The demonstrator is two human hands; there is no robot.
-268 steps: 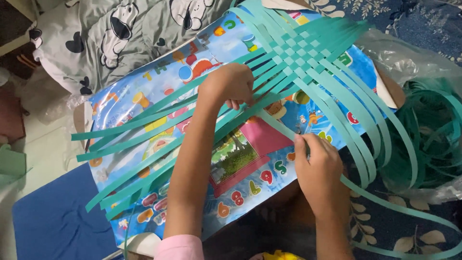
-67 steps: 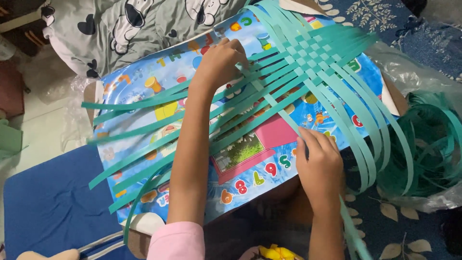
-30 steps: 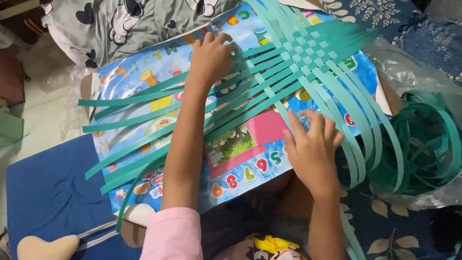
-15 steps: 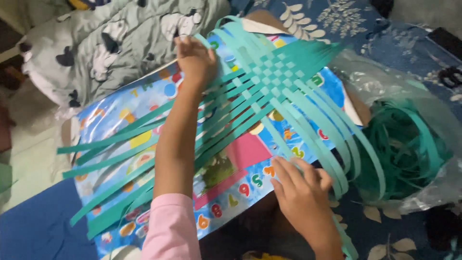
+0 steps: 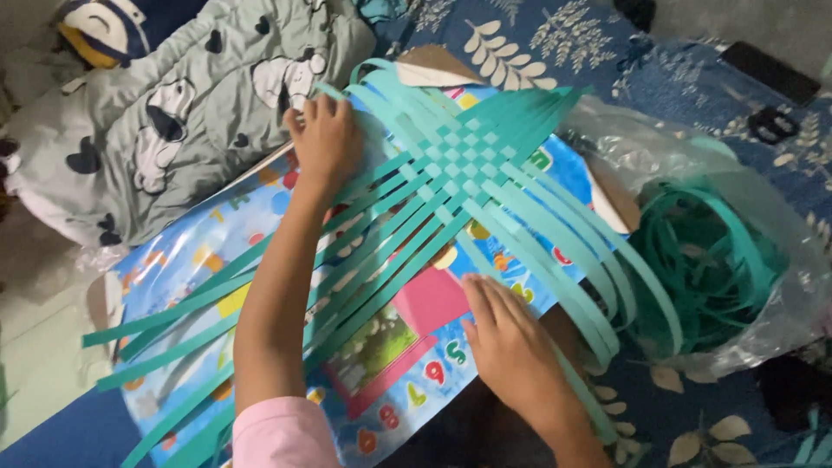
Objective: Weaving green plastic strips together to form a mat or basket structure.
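Hands (image 5: 325, 143) flat on teal strips (image 5: 468, 165)

The left forearm (image 5: 277, 295) hides part of the teal strips (image 5: 390, 251) beneath it. Strip ends below the right hand (image 5: 511, 347) run off the bottom edge, and the bagged coil (image 5: 702, 260) beyond is blurred.

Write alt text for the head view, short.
A person's two hands press on a half-woven mat of teal strips laid over a colourful children's poster: the left hand at the mat's upper left edge, the right hand flat near loose strip ends. A clear plastic bag of coiled teal strips sits to the right, a patterned grey pillow upper left.
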